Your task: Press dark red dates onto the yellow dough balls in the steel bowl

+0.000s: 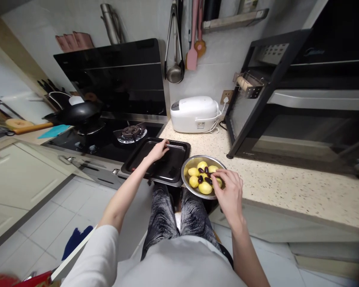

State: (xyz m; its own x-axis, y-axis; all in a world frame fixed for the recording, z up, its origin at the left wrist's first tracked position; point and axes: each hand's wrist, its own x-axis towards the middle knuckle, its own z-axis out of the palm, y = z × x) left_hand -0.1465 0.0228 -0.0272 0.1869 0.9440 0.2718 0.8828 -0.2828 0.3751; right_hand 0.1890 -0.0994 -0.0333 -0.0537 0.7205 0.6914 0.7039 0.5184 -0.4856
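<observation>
Right fingers, grasp unclear, curl beside a dark fruit slanting lengthwise down-right.

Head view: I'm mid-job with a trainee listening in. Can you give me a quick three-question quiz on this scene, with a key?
1. Which of the person's hands is at the bowl, and which is over the tray?

2. True or false: in the picture, the tray lies to the right of the bowl.

3. What colour are the small oblong pieces among the yellow pieces?
A) green
B) white
C) dark, nearly black

Key:
1. The right hand is at the bowl; the left hand is over the tray.
2. False: the tray lies to the left of the bowl.
3. C.
</observation>
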